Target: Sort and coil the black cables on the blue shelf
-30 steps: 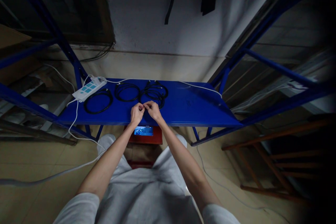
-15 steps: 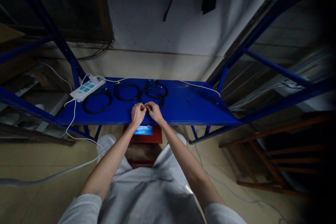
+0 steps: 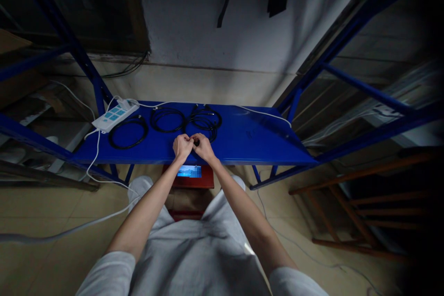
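Near the front edge of the blue shelf point(image 3: 249, 141), my left hand point(image 3: 182, 147) and my right hand point(image 3: 204, 149) meet, fingertips pinched together. A small dark piece, apparently the end of a black cable point(image 3: 196, 142), shows in the fingers of my right hand. What my left fingers pinch is too small to make out. Just behind the hands lies a coiled black cable point(image 3: 219, 122), its near loops reaching my right hand. To its left are a second coiled cable point(image 3: 152, 122) and a third coil point(image 3: 110, 138), both flat on the shelf.
A white power strip point(image 3: 116, 117) lies at the shelf's left end, its white cord hanging over the front. A thin white cable point(image 3: 258, 112) runs along the back. Below the front edge, a lit screen point(image 3: 189, 171) rests on a red stool point(image 3: 208, 178). Blue posts flank the shelf.
The fingers of both hands have shifted slightly against each other, and a dark piece now shows at my right fingers. The coils and power strip stay where they were.
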Demonstrator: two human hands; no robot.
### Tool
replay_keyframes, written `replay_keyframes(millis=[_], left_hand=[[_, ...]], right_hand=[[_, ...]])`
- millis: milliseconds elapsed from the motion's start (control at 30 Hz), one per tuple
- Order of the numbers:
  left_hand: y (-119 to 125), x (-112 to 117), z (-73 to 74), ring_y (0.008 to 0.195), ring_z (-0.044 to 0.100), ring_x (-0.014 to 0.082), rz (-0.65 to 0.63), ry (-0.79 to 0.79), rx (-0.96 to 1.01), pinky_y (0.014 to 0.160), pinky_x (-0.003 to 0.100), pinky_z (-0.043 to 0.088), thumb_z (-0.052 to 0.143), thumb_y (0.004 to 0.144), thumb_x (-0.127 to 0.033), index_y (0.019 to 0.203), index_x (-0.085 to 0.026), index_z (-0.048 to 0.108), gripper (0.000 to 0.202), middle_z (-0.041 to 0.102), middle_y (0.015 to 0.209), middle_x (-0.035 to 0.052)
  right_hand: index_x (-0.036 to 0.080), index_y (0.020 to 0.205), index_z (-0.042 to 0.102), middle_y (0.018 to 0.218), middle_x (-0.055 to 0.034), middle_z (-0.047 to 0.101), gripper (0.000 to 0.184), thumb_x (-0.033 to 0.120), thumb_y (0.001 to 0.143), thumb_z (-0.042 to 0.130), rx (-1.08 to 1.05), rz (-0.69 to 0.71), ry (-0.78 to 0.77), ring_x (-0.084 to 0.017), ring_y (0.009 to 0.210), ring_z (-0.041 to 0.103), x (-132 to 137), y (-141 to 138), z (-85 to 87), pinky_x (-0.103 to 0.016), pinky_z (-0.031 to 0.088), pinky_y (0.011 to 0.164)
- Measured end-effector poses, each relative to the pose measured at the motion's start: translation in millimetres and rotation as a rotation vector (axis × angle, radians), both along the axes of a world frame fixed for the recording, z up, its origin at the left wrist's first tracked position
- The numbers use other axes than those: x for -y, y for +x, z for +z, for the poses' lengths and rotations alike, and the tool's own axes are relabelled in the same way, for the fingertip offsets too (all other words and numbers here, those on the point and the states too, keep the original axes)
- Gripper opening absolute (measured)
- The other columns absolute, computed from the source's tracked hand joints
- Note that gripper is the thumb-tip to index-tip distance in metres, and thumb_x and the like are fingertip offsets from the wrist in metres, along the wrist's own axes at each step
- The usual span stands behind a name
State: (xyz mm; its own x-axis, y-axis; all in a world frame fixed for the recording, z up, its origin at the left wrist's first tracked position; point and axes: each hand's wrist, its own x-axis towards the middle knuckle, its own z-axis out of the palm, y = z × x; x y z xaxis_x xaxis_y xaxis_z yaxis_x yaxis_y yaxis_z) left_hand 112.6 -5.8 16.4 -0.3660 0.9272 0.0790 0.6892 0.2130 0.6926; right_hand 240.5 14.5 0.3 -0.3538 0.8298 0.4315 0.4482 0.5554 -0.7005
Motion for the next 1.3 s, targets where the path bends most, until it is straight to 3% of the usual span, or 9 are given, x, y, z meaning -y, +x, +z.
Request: replay_keyframes(millis=[300, 567, 867, 1300], left_hand=[[-12.0, 4.5, 3.4, 0.073, 0.063, 0.0163, -0.152, 0.100, -0.016, 0.065, 0.025, 0.038, 0.062, 0.081, -0.022, 0.077, -0.022, 0.069, 0.008, 0.071, 0.076, 0.0024], [-23.5, -1.6, -7.2, 0.068, 0.061, 0.0148, -0.199, 0.153, 0.016, 0.064, 0.025, 0.038, 0.062, 0.080, -0.019, 0.075, -0.019, 0.068, 0.008, 0.068, 0.072, 0.0019], [-27.4, 3.3, -11.8, 0.065, 0.058, 0.0132, -0.261, 0.222, 0.053, 0.065, 0.024, 0.040, 0.059, 0.087, -0.024, 0.078, -0.018, 0.067, 0.013, 0.065, 0.070, 0.0003], [-25.8, 9.0, -18.5, 0.073, 0.061, 0.0152, -0.297, 0.245, -0.013, 0.069, 0.025, 0.042, 0.057, 0.094, -0.029, 0.086, -0.019, 0.066, 0.017, 0.068, 0.084, 0.0043]], right_hand=[[0.019, 0.091, 0.069, 0.084, -0.0027, 0.064, 0.010, 0.017, 0.081, 0.067, 0.065, -0.062, -0.046, -0.017, 0.081, 0.057, -5.7, -5.4, -0.7, -0.027, 0.044, 0.076], [0.018, 0.089, 0.073, 0.083, -0.0026, 0.066, 0.011, 0.014, 0.081, 0.068, 0.062, -0.079, -0.043, -0.017, 0.078, 0.058, -9.2, -10.9, -6.2, -0.026, 0.043, 0.072], [0.017, 0.091, 0.076, 0.094, -0.0068, 0.072, 0.025, 0.005, 0.086, 0.054, -0.058, 0.008, -0.115, -0.019, 0.088, 0.065, -18.0, -8.4, -3.7, -0.030, 0.048, 0.086], [0.017, 0.091, 0.072, 0.088, -0.0033, 0.065, 0.018, 0.008, 0.085, 0.058, -0.040, 0.004, -0.102, -0.015, 0.079, 0.059, -12.4, -5.4, -11.5, -0.026, 0.046, 0.078]])
